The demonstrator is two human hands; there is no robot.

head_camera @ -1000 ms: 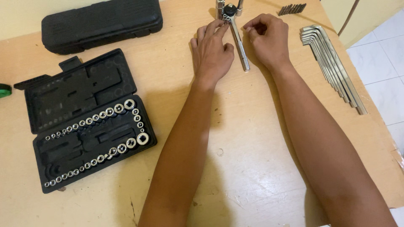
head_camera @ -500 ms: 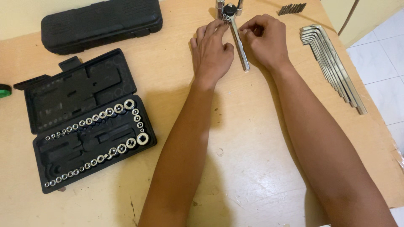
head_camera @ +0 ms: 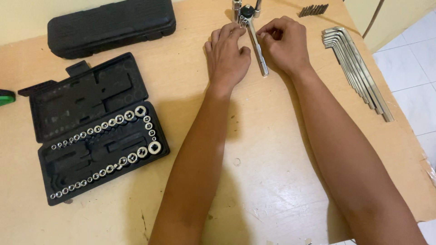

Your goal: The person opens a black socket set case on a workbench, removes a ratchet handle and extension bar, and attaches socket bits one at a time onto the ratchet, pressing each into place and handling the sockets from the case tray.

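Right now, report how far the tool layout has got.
Done: the silver hex keys lie fanned on the wooden table, and the open black socket case has empty slots. In hand: left hand and right hand flank the chrome ratchet handle. Left: sockets fill the case's rows.

Left hand [head_camera: 227,56] flat, palm down; right hand [head_camera: 285,45] curled, fingertips pinched

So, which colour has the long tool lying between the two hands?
Shiny silver metal. The ratchet handle shows best in the head view, between the left hand and right hand.
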